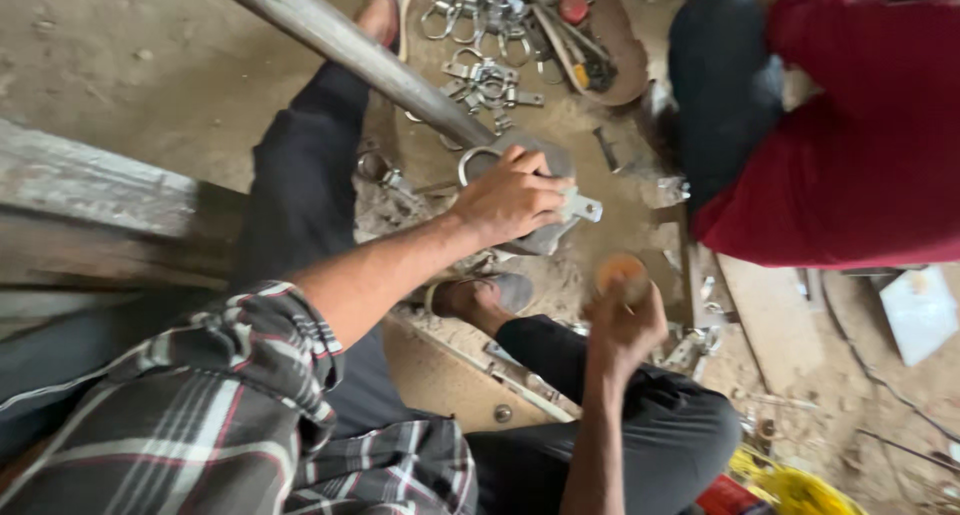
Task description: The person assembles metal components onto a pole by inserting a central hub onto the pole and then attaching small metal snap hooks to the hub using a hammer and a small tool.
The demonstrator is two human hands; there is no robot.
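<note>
The left hand [512,197] lies at the centre of the frame, fingers curled down over a grey metal clamp [545,237] that sits on the dirty floor [130,65]. The grip looks closed on the clamp, pinning it in place; a small square tab of the part pokes out to the right, just past the knuckles. A steel ring [472,160] shows at the clamp's upper left edge, touching the wrist side of the hand.

The right hand [622,325] is lower and to the right, raised in a fist around a wooden handle [620,273], whose rounded end faces the camera. What the handle carries below the fist is hidden, so the tool cannot be told.

The clamp lies up and to the left of the right hand, near it but apart, and directly under the left. Its long axis runs from upper left to lower right, roughly in line with the steel pipe [340,40] that slants down from the top of the frame to meet it.

A pile of clamps [490,35] lies at the top centre. A co-worker in a red shirt [860,145] crouches at the upper right.
</note>
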